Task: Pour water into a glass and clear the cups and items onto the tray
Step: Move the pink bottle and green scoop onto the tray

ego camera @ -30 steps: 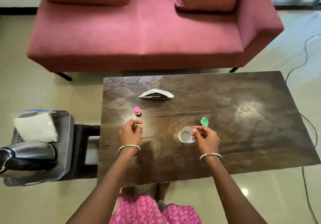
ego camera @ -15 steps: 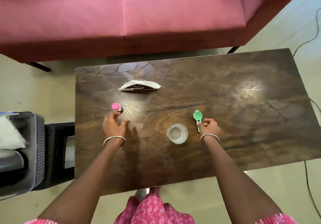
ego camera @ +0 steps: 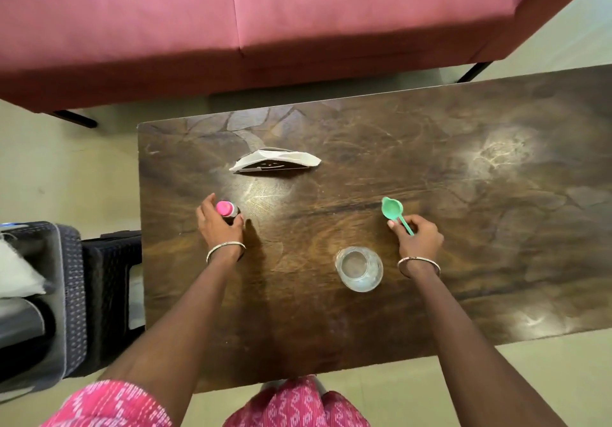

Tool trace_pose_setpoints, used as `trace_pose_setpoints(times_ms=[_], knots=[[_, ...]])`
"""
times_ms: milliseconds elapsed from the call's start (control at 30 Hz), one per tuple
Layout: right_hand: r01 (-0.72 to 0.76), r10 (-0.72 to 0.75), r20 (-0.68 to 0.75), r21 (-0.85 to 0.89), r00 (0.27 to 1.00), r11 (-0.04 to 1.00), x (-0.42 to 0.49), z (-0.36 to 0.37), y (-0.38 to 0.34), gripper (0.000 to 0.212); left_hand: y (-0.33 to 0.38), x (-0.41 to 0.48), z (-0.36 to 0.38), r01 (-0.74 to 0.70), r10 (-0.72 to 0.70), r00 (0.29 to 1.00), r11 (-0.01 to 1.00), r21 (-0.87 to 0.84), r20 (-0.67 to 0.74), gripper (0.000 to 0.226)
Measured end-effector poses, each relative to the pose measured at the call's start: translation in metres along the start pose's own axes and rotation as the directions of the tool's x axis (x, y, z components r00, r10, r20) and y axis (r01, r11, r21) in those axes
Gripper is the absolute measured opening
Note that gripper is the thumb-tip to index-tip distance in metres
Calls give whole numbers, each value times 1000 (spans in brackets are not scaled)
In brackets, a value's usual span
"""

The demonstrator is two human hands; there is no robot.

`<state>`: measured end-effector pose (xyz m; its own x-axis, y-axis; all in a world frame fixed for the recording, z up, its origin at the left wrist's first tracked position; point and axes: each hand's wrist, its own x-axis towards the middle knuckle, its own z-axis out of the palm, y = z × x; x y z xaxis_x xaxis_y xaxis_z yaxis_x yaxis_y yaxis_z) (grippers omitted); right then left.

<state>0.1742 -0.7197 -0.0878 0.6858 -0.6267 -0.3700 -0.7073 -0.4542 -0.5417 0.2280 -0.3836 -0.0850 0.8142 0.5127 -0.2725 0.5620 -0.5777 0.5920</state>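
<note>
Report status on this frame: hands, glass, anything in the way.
Left hand grips pink-capped bottle. Right hand pinches green spoon by its handle. Glass upright on table, untouched. Napkin holder apart, far side; no obstruction seen.

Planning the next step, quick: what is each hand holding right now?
Left hand: grips the small pink-capped bottle.
Right hand: pinches the green spoon by its handle.

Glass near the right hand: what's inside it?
No solid item shows inside the glass. Its clear bottom shows the table beneath. Whether it holds water cannot be told from above.
</note>
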Motion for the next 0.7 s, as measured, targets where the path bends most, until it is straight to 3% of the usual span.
trace_pose_setpoints(times_ms=[167,300,500,600,700], knots=[[43,-53,37,241,998,970,-37,-4,-55,14,4,16,2,40,-40,999,998,46,9,42],[-114,-12,229,529,973,841,-68,13,-86,9,2,21,-5,35,-35,999,999,34,-12,27],[-300,-41,456,648,889,700,-115,29,-116,14,9,-6,-37,-33,28,998,994,-103,-54,39],[-325,-58,497,648,866,689,-145,28,-133,6,9,-33,-69,-79,70,996,981,-177,-57,35],[-351,-42,517,636,855,687,-177,25,-151,12,6,-62,-106,-85,73,996,966,-246,-55,32]])
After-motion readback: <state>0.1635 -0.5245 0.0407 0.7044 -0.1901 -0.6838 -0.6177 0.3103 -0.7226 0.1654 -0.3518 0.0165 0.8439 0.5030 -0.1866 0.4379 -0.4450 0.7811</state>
